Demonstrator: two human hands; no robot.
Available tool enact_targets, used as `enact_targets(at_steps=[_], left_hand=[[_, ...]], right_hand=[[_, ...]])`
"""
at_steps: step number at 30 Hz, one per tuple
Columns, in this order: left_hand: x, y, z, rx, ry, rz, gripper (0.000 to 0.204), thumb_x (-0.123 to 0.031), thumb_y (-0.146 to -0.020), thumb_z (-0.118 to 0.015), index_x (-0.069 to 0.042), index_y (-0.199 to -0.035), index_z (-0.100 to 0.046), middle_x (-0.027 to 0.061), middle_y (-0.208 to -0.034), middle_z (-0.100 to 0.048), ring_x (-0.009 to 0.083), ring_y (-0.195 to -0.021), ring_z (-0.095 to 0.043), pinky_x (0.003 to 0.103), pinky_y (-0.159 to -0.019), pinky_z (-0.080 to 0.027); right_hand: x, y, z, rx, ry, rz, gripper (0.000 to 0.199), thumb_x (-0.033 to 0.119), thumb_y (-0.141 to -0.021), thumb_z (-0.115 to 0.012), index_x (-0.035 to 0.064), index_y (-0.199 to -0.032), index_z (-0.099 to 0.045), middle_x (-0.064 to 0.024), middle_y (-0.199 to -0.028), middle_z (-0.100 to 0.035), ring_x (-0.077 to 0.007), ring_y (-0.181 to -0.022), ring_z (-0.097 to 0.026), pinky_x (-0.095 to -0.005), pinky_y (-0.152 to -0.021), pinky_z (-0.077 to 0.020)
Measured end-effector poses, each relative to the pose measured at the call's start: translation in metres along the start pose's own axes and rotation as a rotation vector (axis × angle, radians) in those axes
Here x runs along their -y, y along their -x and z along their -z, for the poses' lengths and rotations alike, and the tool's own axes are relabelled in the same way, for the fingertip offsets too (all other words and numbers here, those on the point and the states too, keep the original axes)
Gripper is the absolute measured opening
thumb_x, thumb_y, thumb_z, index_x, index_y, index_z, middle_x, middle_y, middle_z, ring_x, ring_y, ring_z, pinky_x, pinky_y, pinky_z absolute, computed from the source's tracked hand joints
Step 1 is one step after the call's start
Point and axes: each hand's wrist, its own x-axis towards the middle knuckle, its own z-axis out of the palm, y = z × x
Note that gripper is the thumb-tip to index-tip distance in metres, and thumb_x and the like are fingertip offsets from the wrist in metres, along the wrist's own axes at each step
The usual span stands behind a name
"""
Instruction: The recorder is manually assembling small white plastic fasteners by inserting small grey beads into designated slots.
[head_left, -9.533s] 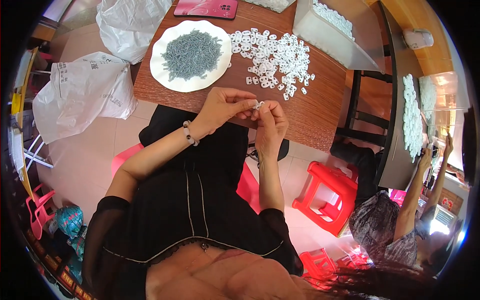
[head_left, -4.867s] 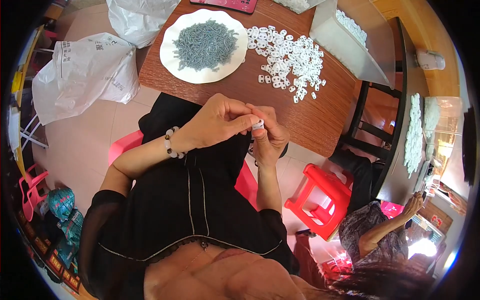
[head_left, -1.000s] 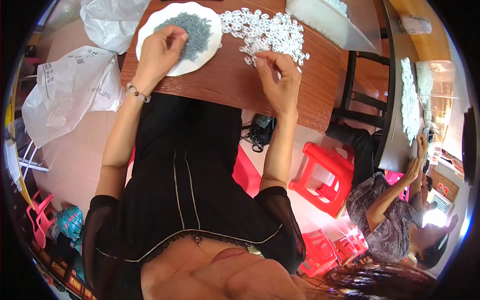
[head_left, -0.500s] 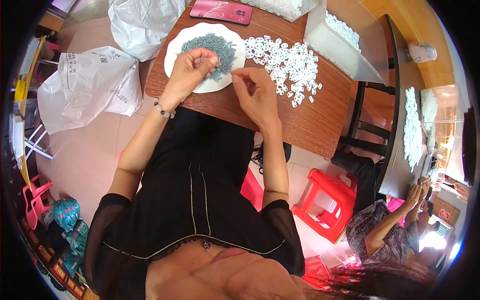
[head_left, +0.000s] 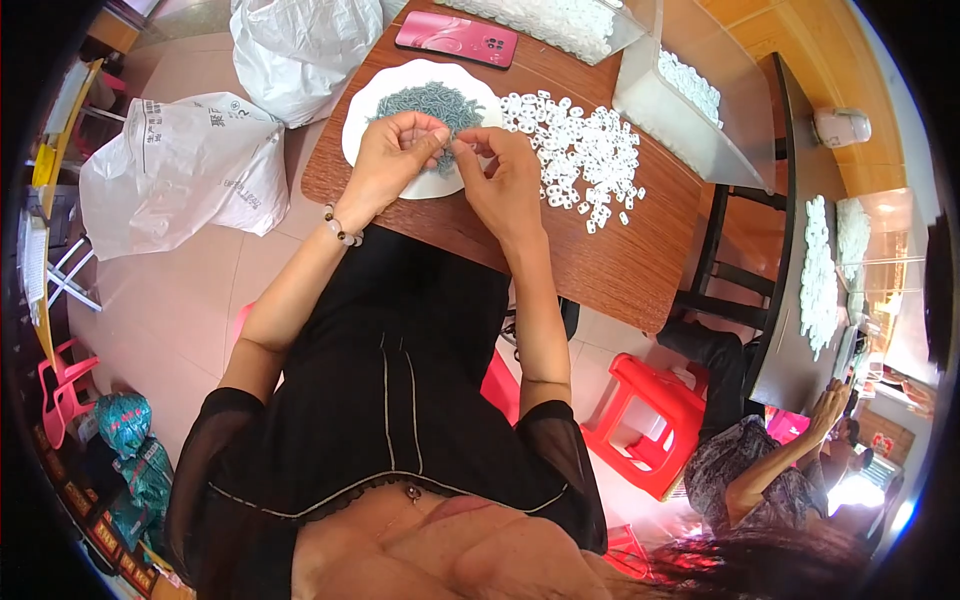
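Observation:
Over the near part of a white scalloped plate (head_left: 358, 112), my left hand (head_left: 395, 160) and my right hand (head_left: 500, 185) meet fingertip to fingertip. Both are closed in a pinch. Whatever lies between the fingers is too small to make out. The plate holds a heap of small, thin grey screw-like pieces (head_left: 430, 100), partly hidden by my hands. Just right of my right hand, many small white plastic pieces with two holes each (head_left: 590, 150) lie spread on the brown wooden table (head_left: 620, 262).
A pink phone (head_left: 457, 38) lies beyond the plate. Translucent bins (head_left: 665, 105) of white pieces stand at the table's far right. White sacks (head_left: 185, 165) rest on the floor at left, a red stool (head_left: 650, 425) at right. Another person (head_left: 755, 475) works at a dark table.
My right hand has moved left and its fingertips now meet those of my left hand. Before, the two hands were apart. The whole view has shifted slightly.

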Motion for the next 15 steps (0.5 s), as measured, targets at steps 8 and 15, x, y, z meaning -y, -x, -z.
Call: enact_targets(at_steps=[8,15], left_hand=[[-0.0047,0.0005,-0.0031,-0.017,0.053,0.041,0.015,-0.01,-0.089,-0.066,0.002,-0.098,-0.065,0.003,-0.081,-0.067,0.0051,-0.069,-0.059,0.019,-0.065,-0.048],[-0.0063,-0.0008,-0.0019,0.004,0.058,0.057,0.017,-0.005,-0.085,-0.068,0.003,-0.101,-0.065,0.0054,-0.086,-0.069,0.006,-0.072,-0.061,0.019,-0.066,-0.05]], right_hand=[[-0.0014,0.0021,-0.0043,-0.037,0.264,0.231,0.01,0.009,-0.075,-0.069,0.0081,-0.082,-0.062,-0.0071,-0.076,-0.061,-0.0273,-0.077,-0.055,-0.0382,-0.062,-0.0457],[-0.0057,-0.0027,-0.0037,-0.008,0.268,0.218,0.009,0.008,-0.074,-0.067,0.0079,-0.081,-0.06,-0.0071,-0.075,-0.06,-0.0275,-0.076,-0.055,-0.0379,-0.061,-0.0451]])
